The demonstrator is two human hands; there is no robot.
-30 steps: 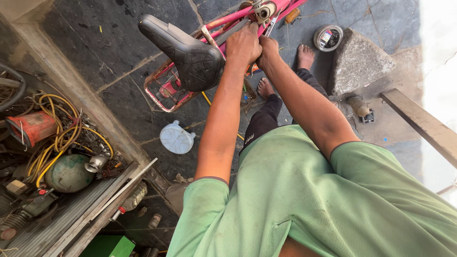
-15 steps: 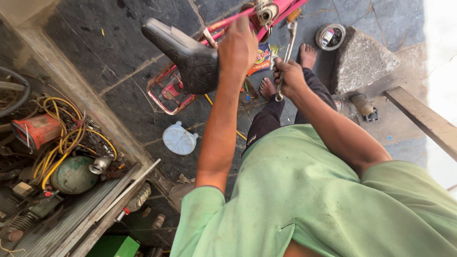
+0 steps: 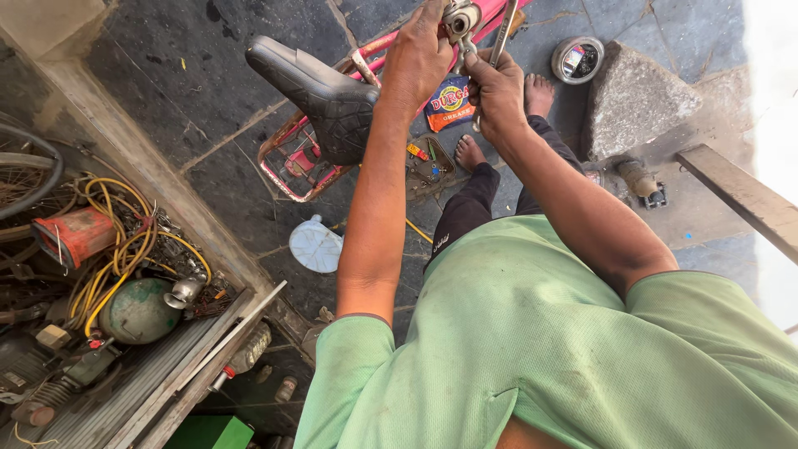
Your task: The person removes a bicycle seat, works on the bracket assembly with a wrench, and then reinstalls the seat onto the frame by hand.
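A pink bicycle frame (image 3: 391,40) with a black saddle (image 3: 320,87) stands in front of me at the top of the view. My left hand (image 3: 420,54) grips the frame just beside a silver metal fitting (image 3: 460,18). My right hand (image 3: 496,87) is closed around the shaft of a metal spanner (image 3: 504,29) whose head meets that fitting. My bare feet (image 3: 470,152) rest on the dark stone floor below the bicycle.
A pink rear carrier rack (image 3: 293,160) sits under the saddle. A white plastic lid (image 3: 315,247), a colourful packet (image 3: 450,106), a round tin (image 3: 577,59), a stone block (image 3: 638,104) and a wooden plank (image 3: 740,195) lie around. At left: yellow hose (image 3: 112,249), green tank (image 3: 137,310).
My hands came apart from one joint grip: the right one now holds a spanner against the fitting. The view has shifted closer and slightly lower along the bicycle.
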